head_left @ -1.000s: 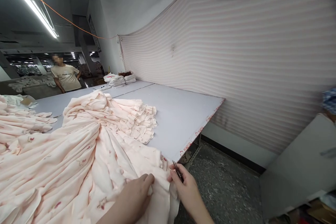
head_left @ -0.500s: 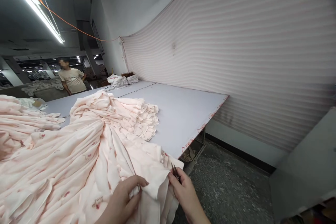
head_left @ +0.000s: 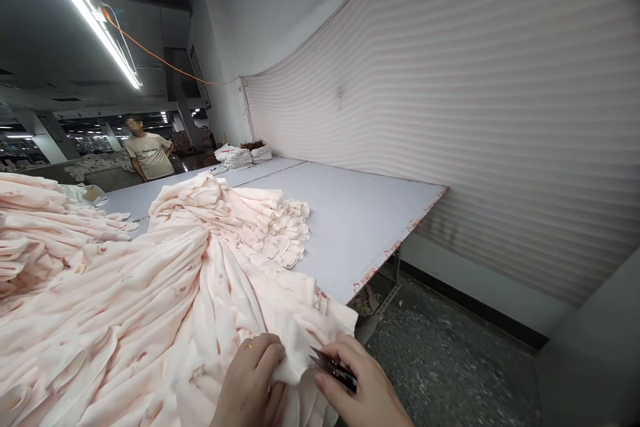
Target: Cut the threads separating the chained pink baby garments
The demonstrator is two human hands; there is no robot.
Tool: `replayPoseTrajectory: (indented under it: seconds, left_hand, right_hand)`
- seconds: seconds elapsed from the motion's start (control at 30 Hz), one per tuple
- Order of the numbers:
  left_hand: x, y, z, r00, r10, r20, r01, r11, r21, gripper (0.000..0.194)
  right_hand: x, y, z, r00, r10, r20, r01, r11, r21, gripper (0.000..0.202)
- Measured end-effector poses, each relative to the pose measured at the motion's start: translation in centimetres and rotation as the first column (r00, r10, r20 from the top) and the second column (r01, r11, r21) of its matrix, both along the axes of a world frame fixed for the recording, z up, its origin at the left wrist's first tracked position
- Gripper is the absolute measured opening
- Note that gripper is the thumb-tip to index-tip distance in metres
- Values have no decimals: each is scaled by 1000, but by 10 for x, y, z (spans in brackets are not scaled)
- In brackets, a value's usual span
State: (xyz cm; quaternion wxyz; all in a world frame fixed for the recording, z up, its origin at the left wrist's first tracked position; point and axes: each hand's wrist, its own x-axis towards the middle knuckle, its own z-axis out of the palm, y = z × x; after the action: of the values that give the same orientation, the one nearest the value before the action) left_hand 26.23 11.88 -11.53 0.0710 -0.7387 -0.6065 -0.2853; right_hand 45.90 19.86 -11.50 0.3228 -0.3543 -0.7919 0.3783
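A large heap of pale pink fabric [head_left: 165, 293] with small reddish motifs lies gathered across the near side of the table and hangs over its front edge. My left hand [head_left: 255, 377] is closed on the fabric near its hem, fingers bent round the cloth. Just to the right, my right hand [head_left: 357, 380] grips a pair of dark thread snips [head_left: 334, 367]. The blades point left, close to the cloth edge beside my left fingers. Whether the blades touch the cloth I cannot tell.
The grey-topped table [head_left: 360, 207] stretches back to stacks of folded white cloth [head_left: 235, 157]. More pink fabric [head_left: 45, 227] lies at the left. A person [head_left: 149, 150] stands beyond the table. A striped sheet [head_left: 480, 107] hangs along the right, above the speckled floor [head_left: 450, 347].
My right hand has turned the snips, so the blades now point left toward the cloth by my left hand. My left fingers have shifted their hold. The view has swung slightly left.
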Motion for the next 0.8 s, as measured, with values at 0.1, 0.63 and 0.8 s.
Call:
replayPoseTrajectory:
  seconds: [0.1, 0.63, 0.8]
  left_hand:
    - [-3, 0, -1, 1000, -18, 2, 18, 999, 28, 35]
    - [-5, 2, 4, 997, -45, 62, 47, 999, -24, 26]
    - [-5, 2, 24, 958, -49, 284, 111, 972, -208, 11]
  right_hand:
    - [1, -5, 14, 996, 79, 49, -78, 997, -13, 18]
    - [0, -10, 14, 995, 78, 63, -80, 997, 21, 21]
    - [-21, -3, -7, 992, -15, -125, 11, 999, -32, 29]
